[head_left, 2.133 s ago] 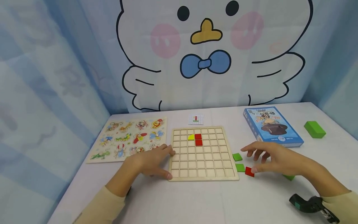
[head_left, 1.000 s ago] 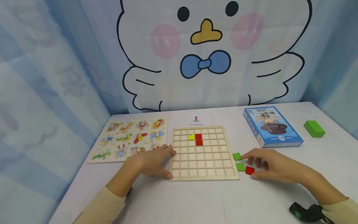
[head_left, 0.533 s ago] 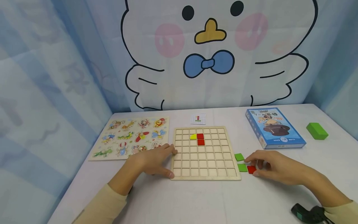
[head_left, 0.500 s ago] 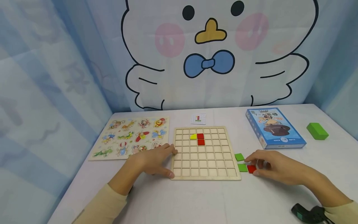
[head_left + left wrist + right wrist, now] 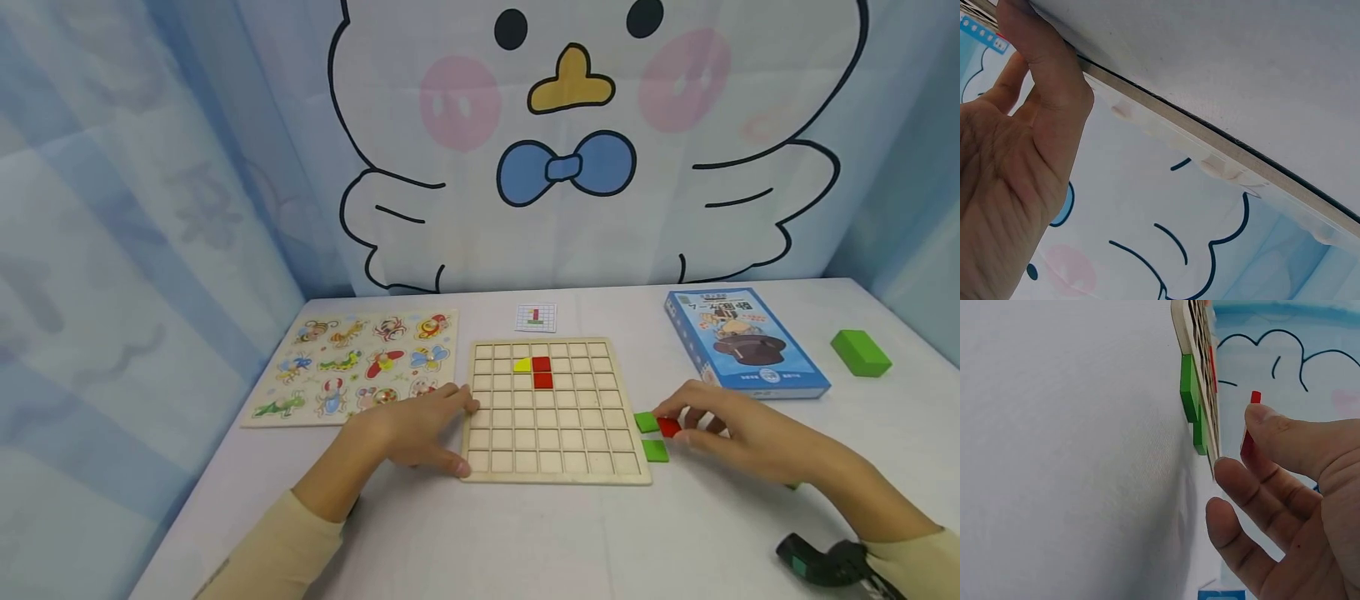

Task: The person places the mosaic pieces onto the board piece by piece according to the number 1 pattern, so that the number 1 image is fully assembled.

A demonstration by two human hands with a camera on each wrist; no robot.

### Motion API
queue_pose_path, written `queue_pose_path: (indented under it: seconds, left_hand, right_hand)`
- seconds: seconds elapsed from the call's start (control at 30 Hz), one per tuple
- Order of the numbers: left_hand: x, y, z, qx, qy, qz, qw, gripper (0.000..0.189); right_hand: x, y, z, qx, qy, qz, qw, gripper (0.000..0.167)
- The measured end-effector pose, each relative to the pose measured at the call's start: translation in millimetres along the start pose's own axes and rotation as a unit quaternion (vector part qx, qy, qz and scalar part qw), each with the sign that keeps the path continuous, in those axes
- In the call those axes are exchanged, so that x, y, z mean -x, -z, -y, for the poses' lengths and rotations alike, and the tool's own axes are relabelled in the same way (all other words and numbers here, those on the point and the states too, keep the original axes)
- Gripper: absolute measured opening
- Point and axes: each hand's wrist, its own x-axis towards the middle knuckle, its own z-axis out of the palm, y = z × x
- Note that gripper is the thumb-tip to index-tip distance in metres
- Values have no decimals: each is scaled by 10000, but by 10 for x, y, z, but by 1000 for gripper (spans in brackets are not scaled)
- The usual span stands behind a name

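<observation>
My right hand (image 5: 738,429) pinches a red square tile (image 5: 668,427) between thumb and fingers, just right of the wooden grid board (image 5: 558,429). The right wrist view shows that tile (image 5: 1247,444) lifted off the table, on edge behind the thumb. Two green tiles, a far one (image 5: 647,422) and a near one (image 5: 656,451), lie by the board's right edge. My left hand (image 5: 408,433) rests along the board's left edge, thumb and fingertips touching it. On the board sit a yellow piece (image 5: 522,365) and two red tiles (image 5: 542,372), one below the other.
A small pattern card (image 5: 536,318) lies behind the board. To the left is an insect picture puzzle (image 5: 348,354). A blue box (image 5: 750,342) and a green block (image 5: 860,353) stand at the right. Another green piece (image 5: 792,486) shows partly under my right wrist.
My right hand has reached the red tile, taken hold of it and lifted it from the table, beside the far green tile. My left hand stays on the board's edge.
</observation>
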Motion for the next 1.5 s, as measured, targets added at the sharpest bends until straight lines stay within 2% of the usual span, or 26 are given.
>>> queue_pose_path:
  seconds: [0.23, 0.5, 0.93, 1.1, 1.5]
  left_hand:
    - [5, -3, 0, 18, -14, 11, 10000, 79]
    - [8, -10, 0, -19, -12, 11, 10000, 77]
    - [9, -17, 9, 4, 29, -8, 10000, 81]
    - [3, -14, 18, -53, -6, -21, 10000, 82]
    - [-8, 1, 5, -108, -46, -9, 9999, 80]
  right_hand:
    - [-80, 16, 52, -92, 175, -276, 9994, 28]
    - [-190, 80, 91, -185, 742, -570, 9954, 27]
    - [-365, 36, 154, -859, 537, -512, 9935, 29]
    - [-438, 35, 166, -1150, 635, -509, 9900, 29]
    - [-591, -17, 196, -1422, 843, -542, 9847, 30]
